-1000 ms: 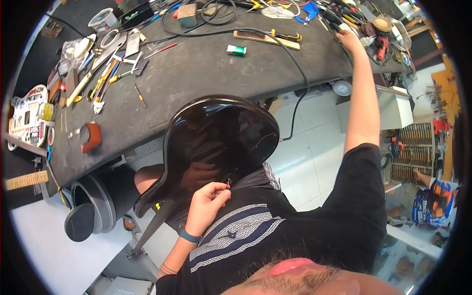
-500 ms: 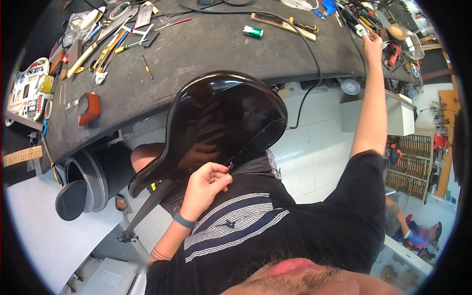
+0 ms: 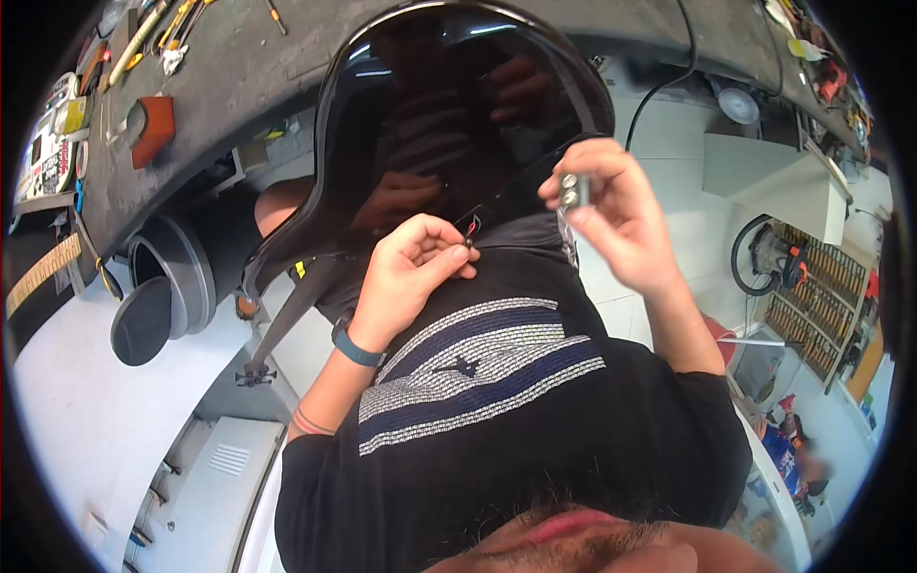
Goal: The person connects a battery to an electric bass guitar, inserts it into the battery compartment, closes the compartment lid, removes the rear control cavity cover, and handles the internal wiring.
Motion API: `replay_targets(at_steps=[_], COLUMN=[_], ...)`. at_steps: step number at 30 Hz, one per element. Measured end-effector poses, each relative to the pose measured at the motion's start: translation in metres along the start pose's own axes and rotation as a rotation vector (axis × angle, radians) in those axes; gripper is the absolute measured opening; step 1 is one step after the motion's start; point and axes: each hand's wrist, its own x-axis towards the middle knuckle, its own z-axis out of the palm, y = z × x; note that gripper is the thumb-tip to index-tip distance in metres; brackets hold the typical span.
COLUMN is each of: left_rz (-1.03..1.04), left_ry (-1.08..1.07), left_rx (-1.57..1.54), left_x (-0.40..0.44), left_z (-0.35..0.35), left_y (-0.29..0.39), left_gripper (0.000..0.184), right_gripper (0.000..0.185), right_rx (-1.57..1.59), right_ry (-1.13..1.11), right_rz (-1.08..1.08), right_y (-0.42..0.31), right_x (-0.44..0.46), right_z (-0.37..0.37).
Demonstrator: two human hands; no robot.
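Observation:
A glossy black guitar body (image 3: 420,105) lies across my lap and leans against the bench edge. Near its lower edge, my left hand (image 3: 415,272) pinches the end of a thin red and black wire (image 3: 472,227) that comes out at the guitar's side. To the right, my right hand (image 3: 621,215) holds up a small block with two round metal contacts on its end, which looks like a 9-volt battery (image 3: 571,191). The battery and the wire end are apart. Fingers partly cover both the wire end and the battery.
The dark workbench (image 3: 258,86) runs along the top, with an orange-brown block (image 3: 151,132) and several tools at left. A grey bin (image 3: 177,277) stands below it. A black cable (image 3: 659,91) hangs at right, near a tool rack (image 3: 807,296). Another person (image 3: 802,468) is far right.
My right hand has come back from the tools at the bench's right end and now holds the battery over the guitar's edge. My left hand stays at the wire. The view has tilted down.

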Motion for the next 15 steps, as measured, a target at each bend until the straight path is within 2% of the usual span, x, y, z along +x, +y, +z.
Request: replay_targets(at_steps=[1, 4, 10, 15], left_rz=[-0.009, -0.01, -0.007, 0.002], left_ry=[-0.003, -0.013, -0.026, -0.042], left_rx=[-0.017, -0.025, -0.086, -0.096], left_x=[0.002, 0.001, 0.001, 0.0], left_z=[0.0, 0.0, -0.001, -0.001], left_y=[0.0, 0.002, 0.001, -0.004], left_gripper=[0.012, 0.013, 0.015, 0.018], right_gripper=[0.039, 0.041, 0.039, 0.034], right_rx=[0.075, -0.283, -0.449, -0.433], right_ry=[0.002, -0.069, -0.116, -0.143], right_rz=[0.108, 0.21, 0.145, 0.277], right_y=[-0.001, -0.003, 0.017, 0.012], right_x=[-0.006, -0.011, -0.017, -0.016], right_z=[0.013, 0.029, 0.046, 0.056])
